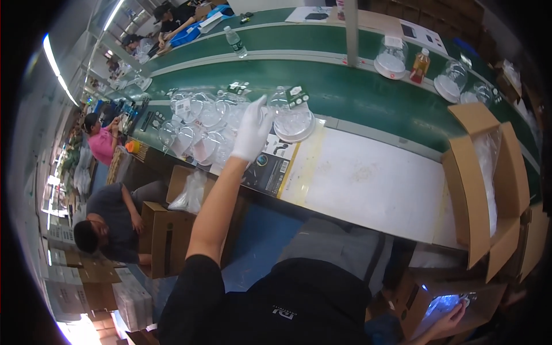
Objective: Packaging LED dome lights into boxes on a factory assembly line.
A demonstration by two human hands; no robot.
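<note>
My left hand (252, 131), in a white glove, reaches out over the bench's near edge. Its fingers are extended and partly apart, and I see nothing gripped in them. Beside the fingertips, on the right, sits a clear plastic domed container (294, 124) with a round white base and a green-and-white tag (297, 96). On the hand's other side, several similar clear domes (202, 112) stand crowded together, some with white labels. Under my wrist lies a flat dark printed cardboard sheet (267, 172). My right hand does not show.
An open carton (467, 190) with a clear liner stands at the bench's right end. Farther back are a water bottle (236, 43), an amber drink bottle (420, 65) and more domes (391, 60). Another person's bare hand (450, 317) works inside a lower carton; a seated co-worker (112, 221) holds another.
</note>
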